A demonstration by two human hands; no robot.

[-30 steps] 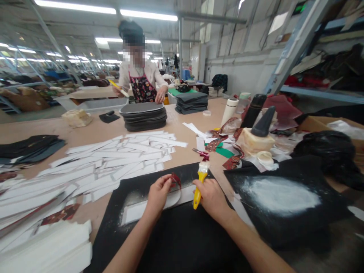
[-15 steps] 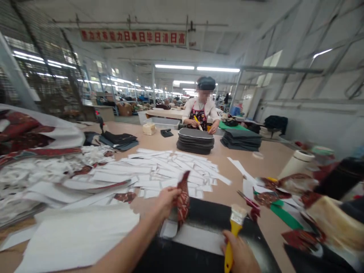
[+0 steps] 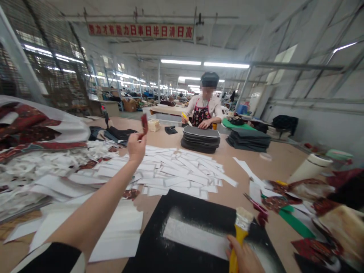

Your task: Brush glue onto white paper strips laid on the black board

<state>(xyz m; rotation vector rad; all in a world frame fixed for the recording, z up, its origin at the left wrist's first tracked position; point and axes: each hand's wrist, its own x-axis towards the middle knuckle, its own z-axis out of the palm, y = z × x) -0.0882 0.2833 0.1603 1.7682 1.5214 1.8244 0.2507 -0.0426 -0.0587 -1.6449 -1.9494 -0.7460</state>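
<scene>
Left hand (image 3: 136,148): raised over the table, finger and thumb pinched shut on a dark red fabric strip (image 3: 145,124).
Right hand (image 3: 244,258): closed around the yellow handle of a brush (image 3: 240,231), low at the edge of view.
Strip's place: up in the air, well above the black mat (image 3: 150,220).
Handling: it looks light, thin and limp, so pinching one end seems right, though the free end may flop.
Around: a paper strip (image 3: 193,237) lies on the powder-dusted mat; more paper strips (image 3: 176,174) are scattered across the table (image 3: 273,159); a co-worker (image 3: 203,113) sits opposite.
</scene>
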